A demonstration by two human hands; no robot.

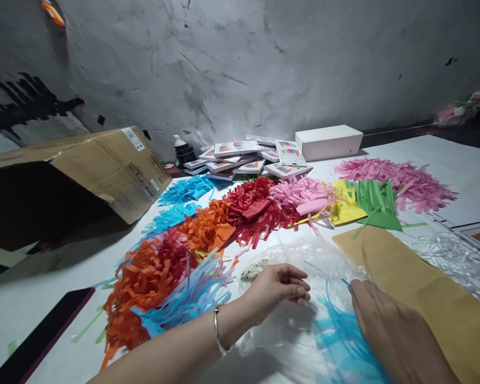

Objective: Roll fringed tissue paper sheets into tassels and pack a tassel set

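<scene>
My left hand [279,292], with a silver bangle at the wrist, hovers over a see-through plastic bag [272,341]. Its fingers are loosely curled, the thumb apart from them, and nothing shows between them. On the right, my right hand [392,325] is closed on blue tissue paper fringe [340,341]; the tip of one strip pokes out by its fingertips. The fringe's cut strips hang over the bag, somewhat blurred. Beside my left forearm lies another light blue tissue fringe [188,296]. A small pale green bundle [254,271] sits at the bag's edge.
Fringed tissue bundles form an arc: orange [140,282], red [252,205], pink [304,194], yellow [346,205], green [378,205]. Behind them are several flat printed boxes [240,149] and a white box [328,143]. A cardboard carton [116,165], dark phone-like slab [44,336] and brown paper [420,282] flank the area.
</scene>
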